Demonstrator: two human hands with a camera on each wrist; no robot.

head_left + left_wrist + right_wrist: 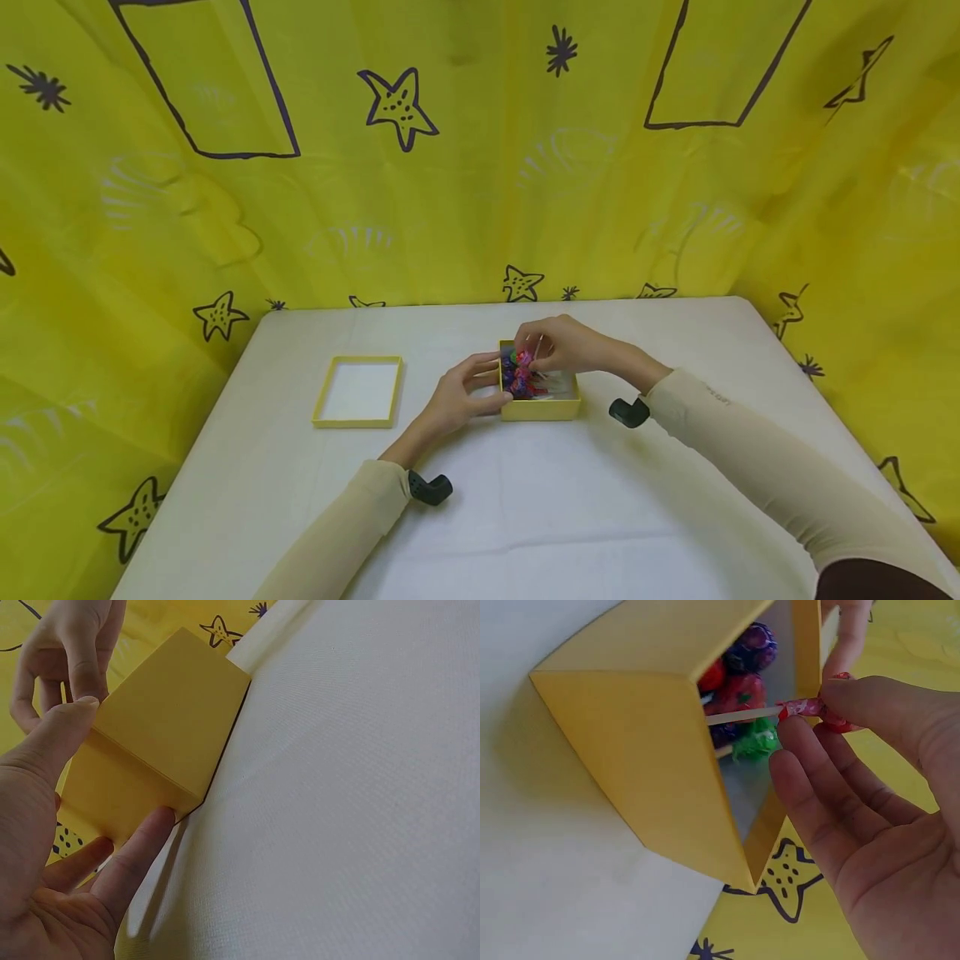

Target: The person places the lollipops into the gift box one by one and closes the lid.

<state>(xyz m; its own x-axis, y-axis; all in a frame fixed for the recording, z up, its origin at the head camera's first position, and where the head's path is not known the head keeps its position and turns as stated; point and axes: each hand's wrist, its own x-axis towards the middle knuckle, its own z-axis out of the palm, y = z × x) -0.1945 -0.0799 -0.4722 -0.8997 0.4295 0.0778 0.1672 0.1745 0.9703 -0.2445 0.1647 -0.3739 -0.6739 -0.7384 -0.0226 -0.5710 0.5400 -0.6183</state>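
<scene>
A yellow open-topped box (540, 411) stands on the white table, with several lollipops (517, 381) in dark purple, red and green wrappers inside. My right hand (567, 343) is over the box. Between thumb and fingers it pinches a lollipop (799, 708) in a red-pink wrapper, its white stick pointing into the box. My left hand (459, 393) touches the left end of the box. In the left wrist view its thumb (79, 709) rests at the rim, while fairly straight fingers (142, 851) press against the yellow side.
To the left lies a shallow yellow-rimmed tray or lid (352, 423) with a white inside. A yellow curtain (457, 208) with starfish drawings hangs behind and beside the white table (555, 517).
</scene>
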